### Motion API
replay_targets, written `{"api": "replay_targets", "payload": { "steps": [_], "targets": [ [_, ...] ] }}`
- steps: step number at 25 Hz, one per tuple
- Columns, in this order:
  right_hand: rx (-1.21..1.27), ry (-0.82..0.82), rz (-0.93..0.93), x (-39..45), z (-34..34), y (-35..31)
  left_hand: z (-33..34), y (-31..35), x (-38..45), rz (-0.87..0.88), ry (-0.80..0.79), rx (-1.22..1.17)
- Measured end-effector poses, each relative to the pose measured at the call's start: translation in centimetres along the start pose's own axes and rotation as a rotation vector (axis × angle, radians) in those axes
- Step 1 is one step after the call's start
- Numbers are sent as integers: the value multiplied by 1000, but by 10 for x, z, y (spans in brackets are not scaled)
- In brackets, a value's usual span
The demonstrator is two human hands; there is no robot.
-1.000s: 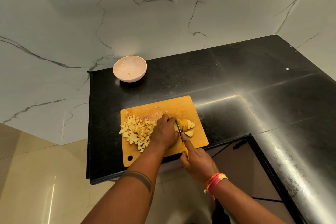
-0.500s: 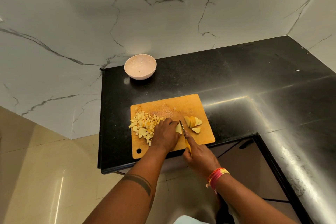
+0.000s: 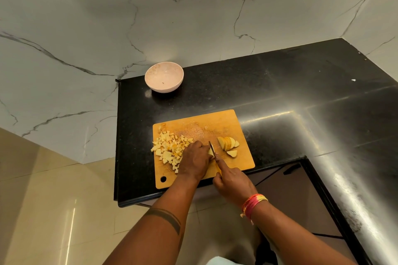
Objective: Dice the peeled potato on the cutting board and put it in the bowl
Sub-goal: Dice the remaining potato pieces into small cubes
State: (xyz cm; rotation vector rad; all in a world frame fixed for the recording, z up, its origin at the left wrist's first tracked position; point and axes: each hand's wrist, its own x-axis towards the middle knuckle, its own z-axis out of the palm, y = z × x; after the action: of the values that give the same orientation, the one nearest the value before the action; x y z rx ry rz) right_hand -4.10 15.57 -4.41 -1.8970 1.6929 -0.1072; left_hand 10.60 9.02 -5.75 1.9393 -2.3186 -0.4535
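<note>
At the far left of our wooden cutting board point(image 3: 228, 120) lies the heap of diced potato point(image 3: 170, 148), spread over the board's left half. Behind it, well apart on the black counter point(image 3: 280, 84), stands the pink bowl point(image 3: 164, 76), with only a speck or two inside. Our left hand point(image 3: 195, 162) curls its fingers down over a small potato piece point(image 3: 210, 152), holding it against the board. Just right of it, our right hand point(image 3: 232, 183) grips the knife point(image 3: 212, 149), forefinger along the blade, whose edge touches that piece. Further right rest the potato slices point(image 3: 228, 144), fanned together, uncut.
</note>
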Motion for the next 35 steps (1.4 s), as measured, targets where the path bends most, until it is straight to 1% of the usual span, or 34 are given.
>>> {"api": "replay_targets", "payload": {
  "steps": [7,11,19,23,27,32,35],
  "targets": [
    [-45,-5,-27,1,5,4,-2,-1,5,31,-28,22],
    [-78,-23,-41,-17,9,14,-1,0,4,19,-25,22],
    [24,-70,-21,-58,19,22,3,2,1,13,-13,18],
    [12,-25,-30,-55,17,20,4,2,-1,-6,-21,-3],
    [11,-9,-16,-45,12,19,4,1,0,-53,7,-52],
    [-15,-54,-29,-45,7,22,4,7,3,-105,40,-107],
    [20,-81,-11,-39,6,20,5,10,6,-145,47,-121]
  ]
}}
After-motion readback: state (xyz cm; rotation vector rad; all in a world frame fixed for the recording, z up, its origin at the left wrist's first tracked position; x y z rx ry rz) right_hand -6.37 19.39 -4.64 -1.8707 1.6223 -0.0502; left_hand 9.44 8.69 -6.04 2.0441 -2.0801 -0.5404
